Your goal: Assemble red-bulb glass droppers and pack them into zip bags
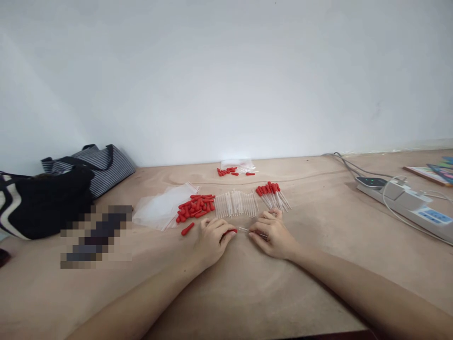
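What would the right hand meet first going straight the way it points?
Probably the red dropper bulb in the left hand, met by the thin clear tube in the right hand; depth is unclear.

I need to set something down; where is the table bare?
Bare wood lies between the left forearm and right forearm, and between the right hand and power strip. Crowded: the middle, with plastic bags, red pieces, sticks.

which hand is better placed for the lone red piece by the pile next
Probably the left hand: that red piece lies nearer it, though it holds another; the right hand holds a thin tube.
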`<action>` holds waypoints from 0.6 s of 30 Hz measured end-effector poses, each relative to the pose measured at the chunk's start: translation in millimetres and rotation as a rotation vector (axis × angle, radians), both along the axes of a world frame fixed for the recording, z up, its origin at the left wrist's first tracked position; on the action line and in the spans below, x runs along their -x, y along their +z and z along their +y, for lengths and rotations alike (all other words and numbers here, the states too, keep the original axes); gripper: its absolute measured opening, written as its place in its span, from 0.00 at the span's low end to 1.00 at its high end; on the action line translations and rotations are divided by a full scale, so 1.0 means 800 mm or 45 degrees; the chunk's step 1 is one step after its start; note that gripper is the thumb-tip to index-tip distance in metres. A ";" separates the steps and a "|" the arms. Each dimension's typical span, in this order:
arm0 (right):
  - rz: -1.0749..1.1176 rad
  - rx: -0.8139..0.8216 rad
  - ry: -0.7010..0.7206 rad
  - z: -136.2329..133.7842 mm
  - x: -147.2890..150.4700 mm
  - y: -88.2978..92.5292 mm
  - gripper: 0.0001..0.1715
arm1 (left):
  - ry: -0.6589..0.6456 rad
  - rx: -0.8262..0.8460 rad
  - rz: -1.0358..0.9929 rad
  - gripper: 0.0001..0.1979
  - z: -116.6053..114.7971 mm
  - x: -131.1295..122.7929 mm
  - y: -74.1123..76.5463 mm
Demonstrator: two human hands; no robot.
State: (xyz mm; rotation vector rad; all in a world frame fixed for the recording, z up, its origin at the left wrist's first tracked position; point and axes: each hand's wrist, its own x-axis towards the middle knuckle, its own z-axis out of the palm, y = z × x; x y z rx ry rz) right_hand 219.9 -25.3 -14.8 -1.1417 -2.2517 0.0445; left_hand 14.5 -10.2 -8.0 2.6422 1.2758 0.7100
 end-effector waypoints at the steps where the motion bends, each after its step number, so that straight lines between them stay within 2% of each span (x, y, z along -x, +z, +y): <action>1: 0.002 -0.004 -0.006 -0.001 0.001 0.000 0.08 | 0.010 0.003 -0.008 0.09 -0.001 -0.002 0.000; 9: 0.009 -0.037 0.073 -0.003 0.004 0.001 0.11 | 0.036 0.041 -0.066 0.10 -0.001 -0.006 -0.001; 18: -0.115 -0.260 0.012 0.003 0.001 -0.005 0.16 | -0.005 -0.031 -0.063 0.09 -0.006 -0.006 0.005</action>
